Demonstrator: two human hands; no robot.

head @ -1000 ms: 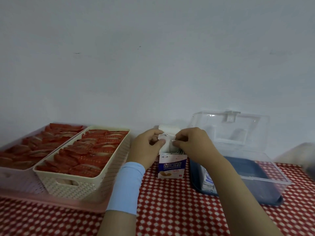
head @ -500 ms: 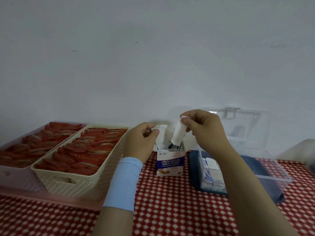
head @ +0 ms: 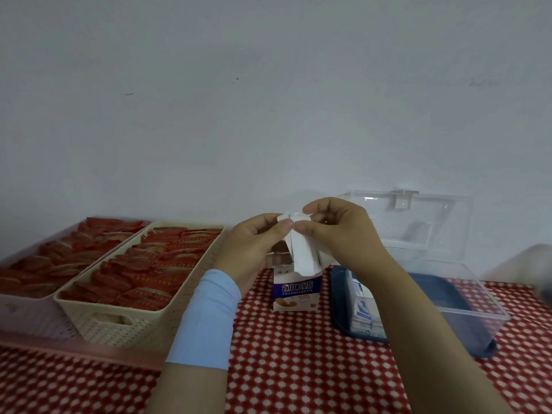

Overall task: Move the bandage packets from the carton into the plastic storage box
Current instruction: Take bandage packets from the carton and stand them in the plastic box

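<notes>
A small white and blue carton (head: pixel 297 291) stands upright on the red checked tablecloth, its top open. Above it my left hand (head: pixel 254 246) and my right hand (head: pixel 337 231) both pinch the top of a strip of white bandage packets (head: pixel 302 253) that hangs down to the carton's mouth. To the right sits the clear plastic storage box (head: pixel 466 300) with a dark blue base and its lid (head: pixel 418 222) raised against the wall. Several bandage packets (head: pixel 363 312) stand at the box's left end.
Two baskets full of red wrapped items sit at the left: a cream one (head: pixel 143 300) and a pink one (head: pixel 33 300) behind it. A pale object (head: pixel 528 261) shows at the far right edge. A plain wall rises close behind everything.
My right hand pulled white packets up out of the carton. My left hand then left the carton flap and now pinches the same strip beside the right hand.
</notes>
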